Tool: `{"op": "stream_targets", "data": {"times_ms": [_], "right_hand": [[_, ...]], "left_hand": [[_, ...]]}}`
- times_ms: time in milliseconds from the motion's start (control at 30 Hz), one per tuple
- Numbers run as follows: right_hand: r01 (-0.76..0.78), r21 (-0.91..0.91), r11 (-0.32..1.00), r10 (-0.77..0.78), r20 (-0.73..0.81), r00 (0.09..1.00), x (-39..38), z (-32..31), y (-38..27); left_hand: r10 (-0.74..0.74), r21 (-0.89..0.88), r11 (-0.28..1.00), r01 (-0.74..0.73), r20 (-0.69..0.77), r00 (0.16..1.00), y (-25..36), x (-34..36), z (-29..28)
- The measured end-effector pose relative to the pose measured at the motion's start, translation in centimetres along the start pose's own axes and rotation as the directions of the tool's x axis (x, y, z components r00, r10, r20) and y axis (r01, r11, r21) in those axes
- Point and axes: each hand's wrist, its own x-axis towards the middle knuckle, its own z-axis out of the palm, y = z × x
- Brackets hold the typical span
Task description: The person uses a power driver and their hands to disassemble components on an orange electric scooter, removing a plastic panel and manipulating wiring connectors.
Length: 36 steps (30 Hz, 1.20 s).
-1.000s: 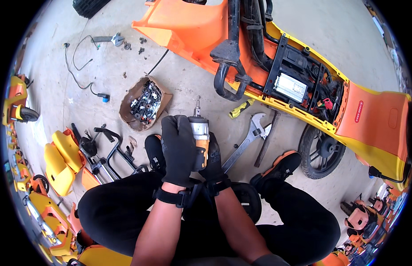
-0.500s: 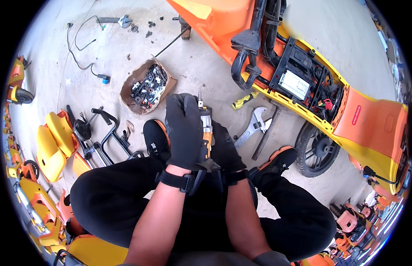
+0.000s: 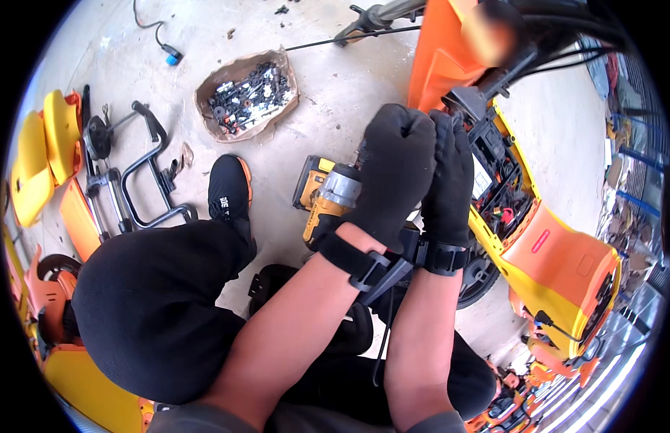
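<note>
My left hand (image 3: 396, 169), in a black glove, is closed with its fingers curled; whatever it may hold is hidden. Close beside it, my right hand (image 3: 448, 177), also gloved in black, is closed too, and its grip hides any small thing inside. Both hands are raised in front of a yellow and orange scooter (image 3: 558, 249) with its inner frame exposed, near its black parts (image 3: 465, 101). A yellow and silver power driver (image 3: 338, 187) appears left of my left hand, seemingly on the floor and partly covered by my glove and wrist.
A cardboard box (image 3: 205, 119) of loose screws and fittings stands ahead to the left. Black tubular frames (image 3: 151, 169) and yellow panels (image 3: 35, 169) lie further left. A cable with a blue end (image 3: 172, 58) is on the floor. My shoe (image 3: 228, 189) stands below the box.
My hands have moved right and forward toward the scooter. The driver, formerly upright between my hands, now shows left of them. The view has turned right.
</note>
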Motion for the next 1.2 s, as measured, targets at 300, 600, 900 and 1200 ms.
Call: {"op": "stream_targets", "data": {"times_ms": [300,600,900,1200], "right_hand": [[0.238,-0.415,0.878,-0.187,0.16,0.969,0.9,0.2,0.7],[0.306,-0.713,0.63,-0.196,0.235,0.952,0.5,-0.3,1.8],[-0.009,-0.389,0.921,0.028,0.043,0.999,0.9,1.6,-0.7],[0.189,-0.65,0.736,-0.131,0.137,0.982,0.9,0.8,-0.1]], "left_hand": [[0.092,0.161,0.984,-0.076,-0.094,0.991,0.7,0.5,0.3],[-0.001,-0.113,0.994,0.003,0.017,1.0,0.3,1.5,0.7],[-0.139,-0.318,0.92,0.228,0.278,0.95,-0.2,3.3,-0.3],[-0.374,-0.374,0.815,0.442,0.243,0.895,2.3,2.9,-0.3]]}}
